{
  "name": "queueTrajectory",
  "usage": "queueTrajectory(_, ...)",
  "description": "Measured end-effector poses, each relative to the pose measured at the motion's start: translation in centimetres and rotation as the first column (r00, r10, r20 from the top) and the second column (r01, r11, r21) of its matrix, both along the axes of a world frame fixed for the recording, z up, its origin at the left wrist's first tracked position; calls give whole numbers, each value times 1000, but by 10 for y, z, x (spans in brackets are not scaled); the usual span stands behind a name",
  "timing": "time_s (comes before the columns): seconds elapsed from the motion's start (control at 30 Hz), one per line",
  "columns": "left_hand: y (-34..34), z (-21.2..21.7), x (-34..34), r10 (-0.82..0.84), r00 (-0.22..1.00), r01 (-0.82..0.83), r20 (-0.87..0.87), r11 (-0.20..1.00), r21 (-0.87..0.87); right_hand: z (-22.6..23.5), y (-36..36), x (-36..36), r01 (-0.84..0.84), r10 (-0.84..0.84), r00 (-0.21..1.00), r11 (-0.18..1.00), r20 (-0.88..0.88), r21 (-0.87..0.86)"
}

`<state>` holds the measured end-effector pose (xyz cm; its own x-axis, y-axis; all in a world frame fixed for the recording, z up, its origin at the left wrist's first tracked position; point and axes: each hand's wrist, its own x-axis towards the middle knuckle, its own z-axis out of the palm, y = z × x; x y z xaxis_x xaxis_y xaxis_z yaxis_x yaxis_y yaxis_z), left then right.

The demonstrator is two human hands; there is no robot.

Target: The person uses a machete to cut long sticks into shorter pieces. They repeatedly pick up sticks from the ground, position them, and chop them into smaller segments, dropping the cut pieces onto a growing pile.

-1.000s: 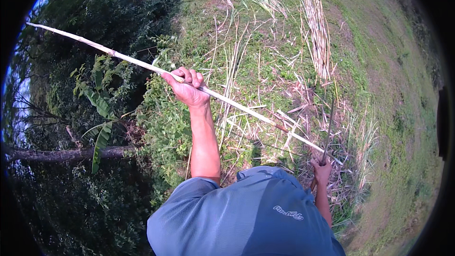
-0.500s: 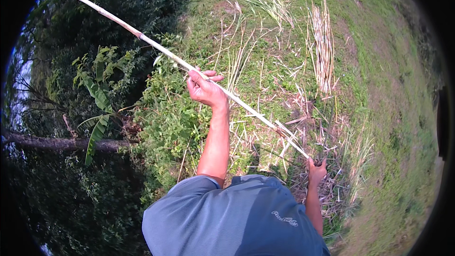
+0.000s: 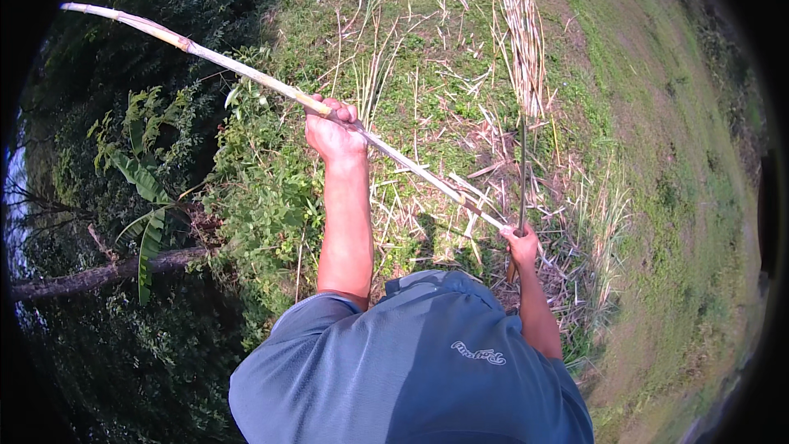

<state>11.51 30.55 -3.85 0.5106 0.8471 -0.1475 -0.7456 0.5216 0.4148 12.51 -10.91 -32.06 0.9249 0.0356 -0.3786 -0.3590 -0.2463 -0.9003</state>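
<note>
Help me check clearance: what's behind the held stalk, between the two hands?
To either side of the stalk, grass strewn with pale scraps shows behind it; the strip it covers cannot be seen.

I'm standing outdoors in a rough clearing of short green grass (image 3: 649, 123), sunlit and open to the right. A long bundle of dry, pale-tan stalks (image 3: 522, 45) lies toward its far edge; along the left edge crowd leafy green undergrowth (image 3: 267, 168), dense dark-green trees (image 3: 164, 353) and a bare grey-brown trunk (image 3: 103, 275).
</note>
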Motion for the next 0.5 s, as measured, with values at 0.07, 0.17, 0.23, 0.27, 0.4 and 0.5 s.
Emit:
queueTrajectory(0.07, 3, 0, 3, -4, 1000, 4, -14, 1000, 6, 3, 4, 2, -6, 6, 1000, 1000, 2, -20)
queueTrajectory(0.17, 20, -8, 24, -63, 998, 59, 24, 988, 140, -2, 2, 9, -21, 30, 995, 996, 98, -88)
queueTrajectory(0.23, -17, 0, 40, -73, 997, 72, 1, 988, 135, 15, 18, 14, 44, -26, 977, 996, 212, -81)
queueTrajectory(0.27, -29, -18, 41, -129, 988, 145, -88, 965, 218, 60, 38, 17, 34, -15, 982, 995, 190, -98)
queueTrajectory(0.4, -128, -140, 37, -374, 742, 537, -556, 828, 159, 163, 86, 33, 119, -76, 981, 961, 177, -250)
queueTrajectory(0.5, -208, -202, 15, -710, 374, 927, -597, 272, 258, 216, 103, 56, 124, -85, 947, 986, 310, -109)
